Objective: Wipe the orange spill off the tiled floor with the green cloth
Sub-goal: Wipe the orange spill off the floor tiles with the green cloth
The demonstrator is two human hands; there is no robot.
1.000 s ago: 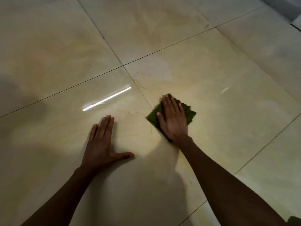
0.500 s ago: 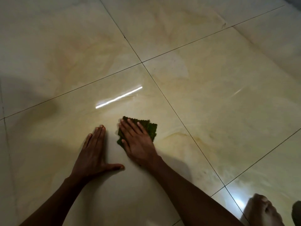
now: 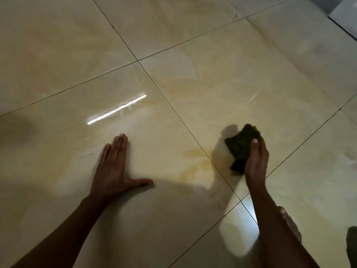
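Observation:
My right hand (image 3: 257, 161) grips the bunched green cloth (image 3: 240, 147), raised off the glossy beige tiled floor (image 3: 212, 84); the cloth's shadow falls on the tile to its left. A faint orange smear (image 3: 195, 161) streaks the floor left of the cloth, beside a dark grout line. My left hand (image 3: 114, 171) lies flat on the tile with fingers straight and thumb spread, well left of the smear.
Dark grout lines cross the floor diagonally. A bright strip of reflected light (image 3: 116, 111) lies above my left hand. A bare foot (image 3: 289, 223) shows behind my right forearm. A grey raised edge (image 3: 345, 18) sits at the top right corner.
My right hand swept the cloth left beside my left hand, then moved right and lifted it, bunching it in the fingers. The orange smear is now uncovered. My left hand stayed planted.

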